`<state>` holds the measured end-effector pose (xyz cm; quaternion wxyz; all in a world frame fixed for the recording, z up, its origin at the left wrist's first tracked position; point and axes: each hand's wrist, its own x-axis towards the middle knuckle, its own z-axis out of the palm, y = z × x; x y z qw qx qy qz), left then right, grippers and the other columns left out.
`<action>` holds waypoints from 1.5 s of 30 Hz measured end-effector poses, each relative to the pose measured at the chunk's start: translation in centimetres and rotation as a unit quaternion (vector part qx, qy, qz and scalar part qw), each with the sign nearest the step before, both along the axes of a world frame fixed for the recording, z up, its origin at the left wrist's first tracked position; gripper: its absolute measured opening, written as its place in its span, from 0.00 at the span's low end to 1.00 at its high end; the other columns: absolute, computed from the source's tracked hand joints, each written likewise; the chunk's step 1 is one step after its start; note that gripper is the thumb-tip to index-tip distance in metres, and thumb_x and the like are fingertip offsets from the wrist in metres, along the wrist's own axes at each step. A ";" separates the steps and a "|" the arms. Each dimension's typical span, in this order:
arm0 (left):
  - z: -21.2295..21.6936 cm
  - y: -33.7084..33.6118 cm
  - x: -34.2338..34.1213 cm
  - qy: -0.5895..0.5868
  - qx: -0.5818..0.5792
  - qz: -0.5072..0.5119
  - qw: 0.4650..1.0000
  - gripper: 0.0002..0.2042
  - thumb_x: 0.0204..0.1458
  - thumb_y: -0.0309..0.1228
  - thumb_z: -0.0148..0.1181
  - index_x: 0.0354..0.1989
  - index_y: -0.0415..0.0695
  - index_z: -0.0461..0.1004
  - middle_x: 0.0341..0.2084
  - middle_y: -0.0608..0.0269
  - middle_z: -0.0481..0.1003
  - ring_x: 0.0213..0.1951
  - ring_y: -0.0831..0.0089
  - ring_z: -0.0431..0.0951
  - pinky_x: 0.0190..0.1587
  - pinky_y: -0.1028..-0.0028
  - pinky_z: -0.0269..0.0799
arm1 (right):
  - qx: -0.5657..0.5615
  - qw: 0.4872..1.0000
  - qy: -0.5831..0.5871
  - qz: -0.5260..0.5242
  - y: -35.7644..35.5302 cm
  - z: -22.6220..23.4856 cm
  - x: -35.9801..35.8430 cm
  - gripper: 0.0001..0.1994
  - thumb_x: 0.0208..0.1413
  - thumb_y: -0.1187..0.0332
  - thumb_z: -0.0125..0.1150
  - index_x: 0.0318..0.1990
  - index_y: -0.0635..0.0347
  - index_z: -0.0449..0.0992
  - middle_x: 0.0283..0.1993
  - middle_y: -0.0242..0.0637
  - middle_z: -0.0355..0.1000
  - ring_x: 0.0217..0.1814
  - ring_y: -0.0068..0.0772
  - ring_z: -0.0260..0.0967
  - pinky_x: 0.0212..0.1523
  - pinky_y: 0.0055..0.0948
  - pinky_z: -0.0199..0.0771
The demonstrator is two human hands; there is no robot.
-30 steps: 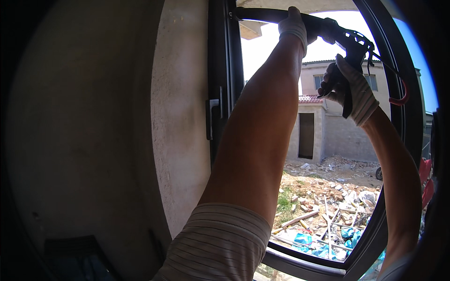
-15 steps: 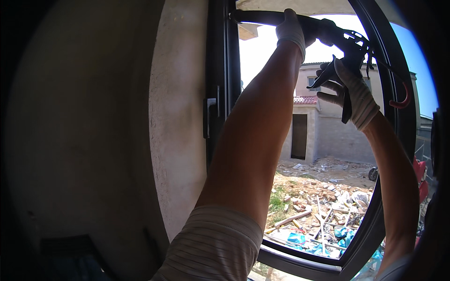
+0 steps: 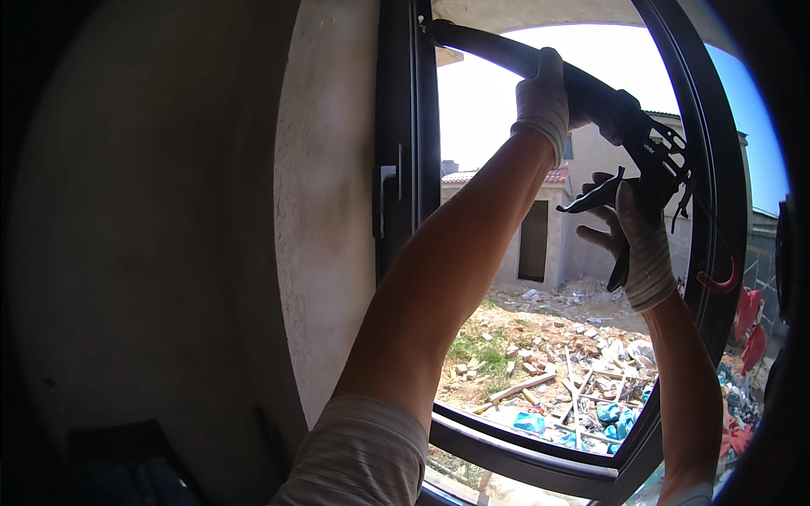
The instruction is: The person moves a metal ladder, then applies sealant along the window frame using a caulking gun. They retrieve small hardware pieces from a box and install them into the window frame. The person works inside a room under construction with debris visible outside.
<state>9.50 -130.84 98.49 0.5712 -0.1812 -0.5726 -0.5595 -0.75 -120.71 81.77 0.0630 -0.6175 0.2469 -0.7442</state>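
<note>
A black caulking gun (image 3: 589, 91) slants across the upper part of the open window frame (image 3: 715, 160), its front end high at the left and its handle low at the right. My gloved left hand (image 3: 542, 103) is closed around the barrel near its middle. My gloved right hand (image 3: 646, 249) grips the handle, with several fingers stretched out past the trigger lever (image 3: 595, 196). The gun's front end is close to the dark left jamb (image 3: 407, 110), beside a small white spot; whether they touch I cannot tell. A red hooked end (image 3: 720, 282) shows at the right.
A window handle (image 3: 386, 198) sticks out from the left jamb. Beside it rises a rough plaster wall (image 3: 325, 169). Beyond the window, rubble (image 3: 540, 375), planks and blue plastic cover the ground before a low building (image 3: 548, 198).
The caulking gun has tipped, its rear end and both my hands coming down. Its front end has moved slightly away from the left jamb. Both hands keep their hold.
</note>
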 end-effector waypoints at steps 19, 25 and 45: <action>-22.6 5.8 3.0 -0.123 -0.073 -0.098 0.985 0.27 0.60 0.60 0.61 0.46 0.45 0.74 0.34 0.70 0.73 0.40 0.79 0.72 0.47 0.70 0.71 | 0.052 0.993 -0.041 -0.100 2.6 -25.1 2.8 0.28 0.68 0.53 0.56 0.66 0.65 0.66 0.59 0.49 0.73 0.59 0.42 0.77 0.46 0.37 0.88; -27.7 8.3 3.9 -0.199 0.030 -0.155 0.967 0.34 0.54 0.62 0.66 0.51 0.43 0.68 0.34 0.53 0.80 0.38 0.60 0.85 0.43 0.61 0.85 | 0.129 0.972 0.057 -0.188 7.8 -30.6 3.1 0.28 0.64 0.53 0.62 0.63 0.63 0.69 0.54 0.45 0.75 0.54 0.39 0.75 0.52 0.37 0.79; -46.1 9.5 13.1 -0.398 0.104 -0.128 0.902 0.32 0.50 0.44 0.73 0.56 0.37 0.67 0.29 0.51 0.77 0.34 0.63 0.83 0.36 0.66 0.82 | 0.222 0.970 -0.018 0.098 10.2 -31.8 1.8 0.36 0.63 0.55 0.68 0.72 0.62 0.61 0.64 0.47 0.69 0.69 0.38 0.67 0.68 0.38 0.68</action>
